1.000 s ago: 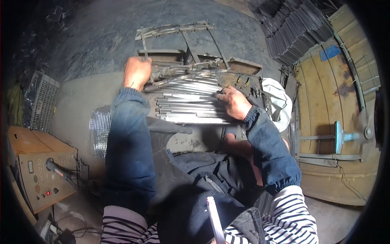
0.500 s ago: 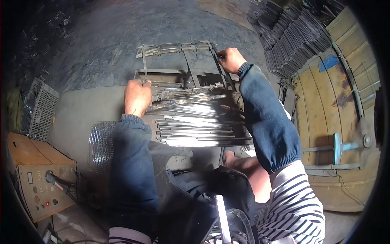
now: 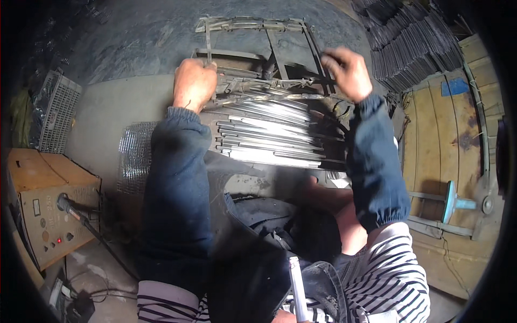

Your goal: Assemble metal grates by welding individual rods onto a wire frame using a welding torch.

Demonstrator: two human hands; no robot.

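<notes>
A rectangular metal frame [image 3: 276,54] made of thin bars and clamp-like fittings stands upright or tilted at the far side of the work area. My left hand [image 3: 194,83] is closed round its left bar, thumb uppermost. At the right side, my right hand [image 3: 349,74] is beside the dark right bar, its fingers slightly blurred, apart and holding nothing I can see. Whether the fingertips touch that bar I cannot tell. Just nearer than the frame lies a pile of shiny metal strips [image 3: 269,141], laid mostly crosswise. Dark blue sleeve covers are on both forearms.
An orange-topped power unit [image 3: 59,210] with a thick cable stands at the left. A wire-mesh panel [image 3: 134,156] and a grey plastic crate [image 3: 59,110] are nearby. Stacked dark metal pieces [image 3: 417,43] rise at far right, beside yellowish boards [image 3: 431,140] with a light-blue metal bracket [image 3: 448,202].
My right hand has drawn back from the right bar and its fingers have loosened. My left hand keeps its grip. The whole view has shifted, placing the frame and strips higher.
</notes>
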